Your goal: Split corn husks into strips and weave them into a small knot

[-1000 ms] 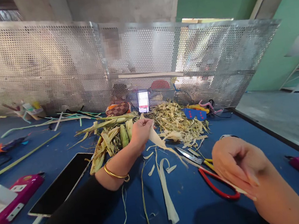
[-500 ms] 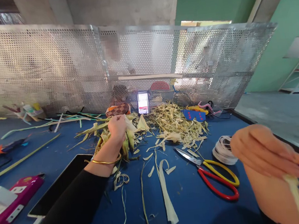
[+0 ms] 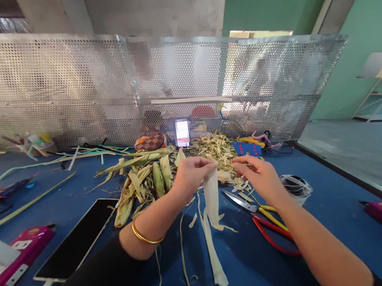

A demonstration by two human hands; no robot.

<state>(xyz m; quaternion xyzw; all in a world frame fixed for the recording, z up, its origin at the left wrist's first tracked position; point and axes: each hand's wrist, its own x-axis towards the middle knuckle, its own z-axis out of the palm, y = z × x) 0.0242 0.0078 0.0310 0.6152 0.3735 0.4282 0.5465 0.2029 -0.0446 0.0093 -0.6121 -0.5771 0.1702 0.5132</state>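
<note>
My left hand pinches the top of a pale corn husk strip over the middle of the table. The strip hangs down and ends in a thin curled tail. Just to its right is my right hand, thumb and fingers a little apart, nothing visible between them. Under the right forearm lie scissors with one red and one yellow handle, partly covered. Another long husk strip rests on the table nearer me. Behind my left hand is a heap of husks, greenish and cream.
A pile of shredded husk sits at the back beside a lit phone. A roll of white cord stands right of the scissors. At left are a dark tablet and a magenta power strip. A perforated metal screen closes the back.
My left hand went left to the husk heap, then returned to the middle holding a husk strip. My right hand swung out right with a husk piece, then came back in without it.
</note>
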